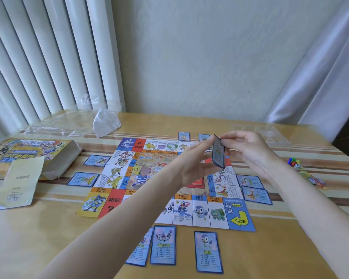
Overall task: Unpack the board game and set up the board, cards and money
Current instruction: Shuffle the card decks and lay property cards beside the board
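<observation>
The game board (117, 172) lies flat in the middle of the table. Blue property cards lie around its edges: two on the left (83, 179), three along the near side (208, 251), two on the right (256, 195) and two at the far side (184, 136). Above the board's right half both hands hold a small stack of blue cards (218, 153) upright. My left hand (193, 164) grips the stack from the left and below. My right hand (244, 150) pinches its top edge.
The open game box (28, 152) sits at the far left, with a folded paper sheet (18, 182) leaning on it. Clear plastic wrap (69, 125) and crumpled white paper (105, 121) lie behind. Coloured pawns and dice (294, 163) sit at the right, and a clear tray (260, 133) beyond.
</observation>
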`<state>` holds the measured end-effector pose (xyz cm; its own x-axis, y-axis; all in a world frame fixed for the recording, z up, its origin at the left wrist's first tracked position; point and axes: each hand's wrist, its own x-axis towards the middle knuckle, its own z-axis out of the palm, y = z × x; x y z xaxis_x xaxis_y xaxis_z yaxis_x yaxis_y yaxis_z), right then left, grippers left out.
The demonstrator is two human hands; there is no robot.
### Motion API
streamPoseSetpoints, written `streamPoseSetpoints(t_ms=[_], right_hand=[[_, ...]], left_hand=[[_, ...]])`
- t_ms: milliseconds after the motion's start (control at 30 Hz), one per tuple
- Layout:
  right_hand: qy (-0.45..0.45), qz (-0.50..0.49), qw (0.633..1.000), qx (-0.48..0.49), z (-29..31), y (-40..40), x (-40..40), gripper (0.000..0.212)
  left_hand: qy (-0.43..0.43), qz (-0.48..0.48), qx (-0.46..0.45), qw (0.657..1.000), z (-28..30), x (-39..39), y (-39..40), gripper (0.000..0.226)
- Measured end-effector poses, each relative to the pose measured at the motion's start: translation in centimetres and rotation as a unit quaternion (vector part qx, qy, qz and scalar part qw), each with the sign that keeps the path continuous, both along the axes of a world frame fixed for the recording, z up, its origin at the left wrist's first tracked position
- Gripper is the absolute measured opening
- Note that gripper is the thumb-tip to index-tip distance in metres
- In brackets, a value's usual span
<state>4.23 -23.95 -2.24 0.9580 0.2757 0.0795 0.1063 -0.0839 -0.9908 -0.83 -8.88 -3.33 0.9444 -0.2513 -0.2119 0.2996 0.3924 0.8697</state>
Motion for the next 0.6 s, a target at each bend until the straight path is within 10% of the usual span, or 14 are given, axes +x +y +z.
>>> streamPoseSetpoints(t_ms=[600], right_hand=[[-0.038,0.048,0.988,-0.145,0.6,1.6,-0.3,0.017]], left_hand=[[-0.044,0.055,-0.027,0.997,-1.7,-0.7,2.7,0.034]])
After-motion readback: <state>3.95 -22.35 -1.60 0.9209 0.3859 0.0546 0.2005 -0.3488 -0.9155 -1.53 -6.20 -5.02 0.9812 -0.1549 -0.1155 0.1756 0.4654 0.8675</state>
